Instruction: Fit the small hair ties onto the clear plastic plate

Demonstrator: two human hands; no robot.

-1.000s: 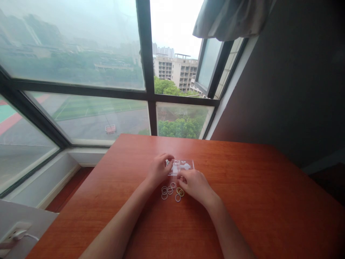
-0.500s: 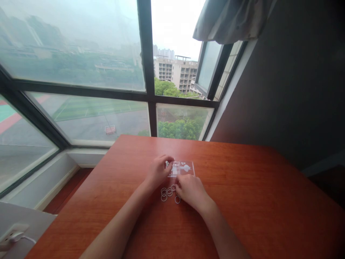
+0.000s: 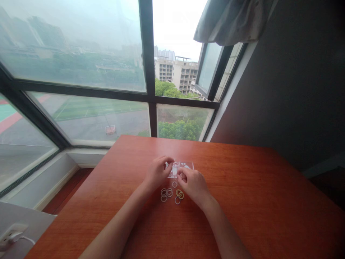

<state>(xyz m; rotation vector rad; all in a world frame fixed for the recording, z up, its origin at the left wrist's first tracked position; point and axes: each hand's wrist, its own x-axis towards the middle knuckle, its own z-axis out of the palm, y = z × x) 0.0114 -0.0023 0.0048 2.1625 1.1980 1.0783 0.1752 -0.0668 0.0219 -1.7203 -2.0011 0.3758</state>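
A clear flat plastic piece with white printed shapes (image 3: pixel 174 172) lies on the table in front of me. My left hand (image 3: pixel 158 171) is at its left edge, thumb and fingers closed around that side. Over its right front part, my right hand (image 3: pixel 193 182) has thumb and fingertips pinched together; anything between them is too small to make out. Just nearer to me lie several small rings: a pale one by itself (image 3: pixel 174 184), a yellowish one (image 3: pixel 180 194) overlapping a whitish one (image 3: pixel 177 200), and a whitish cluster (image 3: pixel 164 192) to the left.
The reddish-brown wooden table (image 3: pixel 242 201) reaches to the window frame (image 3: pixel 152 118). A grey curtain (image 3: pixel 229 21) hangs at the upper right beside a dark wall (image 3: pixel 291 90). At the lower left, a plug with a white cable (image 3: pixel 16 237) sits in a wall socket.
My right hand has moved slightly up, away from the rings and over the plastic piece, uncovering the yellowish ring. The lone ring sits a little farther from me. My left hand stays put.
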